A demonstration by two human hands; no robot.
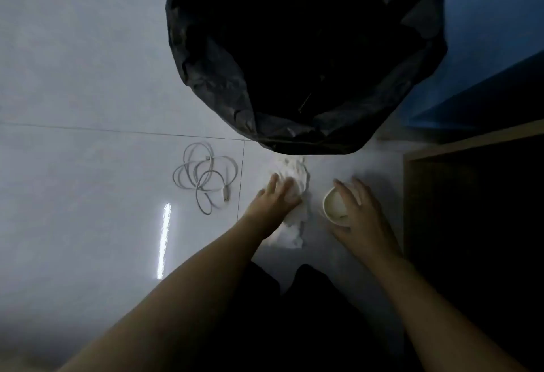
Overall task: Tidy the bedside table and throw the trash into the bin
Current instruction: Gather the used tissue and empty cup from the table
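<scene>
Head view: black-lined bin (206, 83) stands on the floor dead ahead, mouth open. Crumpled tissue (290, 234) lies just in front of it. My left hand (279, 195) rests on it with fingers spread, not closed yet. Right hand (360, 212) wraps the paper cup (334, 205). I'd bunch the tissue fully, then lift both over the rim with the cup upright.

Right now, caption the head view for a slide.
Left hand on crumpled tissue, right hand gripping cup, beside bin.
</scene>
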